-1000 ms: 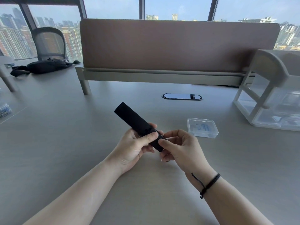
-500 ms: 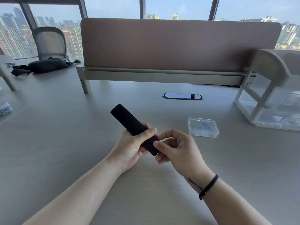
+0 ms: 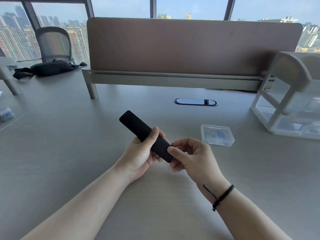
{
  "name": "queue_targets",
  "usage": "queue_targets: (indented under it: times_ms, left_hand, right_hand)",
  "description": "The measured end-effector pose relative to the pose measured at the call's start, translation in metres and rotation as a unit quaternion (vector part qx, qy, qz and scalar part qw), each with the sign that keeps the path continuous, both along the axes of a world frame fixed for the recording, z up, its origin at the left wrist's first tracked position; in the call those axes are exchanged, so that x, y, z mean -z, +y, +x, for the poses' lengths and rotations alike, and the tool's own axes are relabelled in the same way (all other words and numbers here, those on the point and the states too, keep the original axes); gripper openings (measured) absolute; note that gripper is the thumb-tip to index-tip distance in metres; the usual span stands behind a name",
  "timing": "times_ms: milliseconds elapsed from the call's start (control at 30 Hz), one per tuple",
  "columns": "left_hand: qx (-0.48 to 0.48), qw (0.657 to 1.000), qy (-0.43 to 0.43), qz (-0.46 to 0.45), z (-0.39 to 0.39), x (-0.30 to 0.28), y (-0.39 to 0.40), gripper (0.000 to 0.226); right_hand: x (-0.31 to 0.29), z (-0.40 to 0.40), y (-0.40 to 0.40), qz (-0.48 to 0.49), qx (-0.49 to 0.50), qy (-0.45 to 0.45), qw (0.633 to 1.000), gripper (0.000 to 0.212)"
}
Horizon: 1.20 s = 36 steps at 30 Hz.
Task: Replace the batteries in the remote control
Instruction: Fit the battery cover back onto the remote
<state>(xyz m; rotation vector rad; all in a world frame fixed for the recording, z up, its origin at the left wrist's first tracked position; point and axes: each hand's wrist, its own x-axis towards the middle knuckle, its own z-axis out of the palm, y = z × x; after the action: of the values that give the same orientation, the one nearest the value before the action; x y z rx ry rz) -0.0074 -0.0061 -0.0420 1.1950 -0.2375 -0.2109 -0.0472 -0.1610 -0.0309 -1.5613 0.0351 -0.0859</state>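
Observation:
A slim black remote control (image 3: pixel 136 127) is held above the grey table (image 3: pixel 69 153), its plain back side up and its far end pointing up-left. My left hand (image 3: pixel 138 156) grips it around the middle, thumb over the top. My right hand (image 3: pixel 190 158) pinches its near end between thumb and fingers. No seam, battery cover or batteries show on the remote. A small clear plastic box (image 3: pixel 217 135) with white and blue contents lies on the table to the right of my hands.
A brown divider panel (image 3: pixel 190 45) crosses the back of the table, with an oval cable port (image 3: pixel 195 102) in front. A white clear-drawer organiser (image 3: pixel 290 108) stands at the right. A black bag (image 3: pixel 50 68) and a mesh chair (image 3: pixel 53 44) are far left.
The remote has shifted slightly left and away within my hands, and my left thumb has slid further up its back. My right hand keeps its pinch on the near end.

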Motion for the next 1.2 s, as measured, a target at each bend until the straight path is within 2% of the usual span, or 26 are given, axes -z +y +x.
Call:
queue_targets:
  times_ms: [100, 200, 367, 833, 1033, 1200]
  left_hand:
    - [0.009, 1.0, -0.003, 0.0, -0.0005, -0.0005, 0.0011, 0.046]
    - [0.015, 1.0, 0.005, 0.002, -0.0012, -0.0009, 0.0018, 0.021]
    - [0.023, 1.0, 0.006, 0.004, -0.0034, -0.0043, 0.0028, 0.011]
    - [0.03, 0.999, 0.035, -0.028, -0.0039, -0.0072, 0.0039, 0.007]
    - [0.038, 0.998, 0.034, -0.035, -0.0033, -0.0066, 0.0054, 0.039]
    - [0.03, 0.998, 0.042, -0.025, -0.005, -0.0084, 0.0046, 0.015]
  right_hand:
    - [0.0004, 0.0002, 0.0, -0.033, 0.011, -0.015, 0.999, 0.005]
    - [-0.0004, 0.0004, -0.0013, -0.028, 0.016, -0.014, 0.999, 0.004]
    - [0.0003, 0.0011, -0.0016, -0.022, 0.017, -0.014, 1.0, 0.003]
    - [0.0038, 0.0038, -0.0031, 0.036, -0.002, -0.009, 0.999, 0.005]
    - [0.0057, 0.0051, -0.0027, 0.046, 0.0, -0.016, 0.999, 0.006]
    - [0.0033, 0.0044, -0.003, 0.037, 0.008, -0.019, 0.999, 0.006]
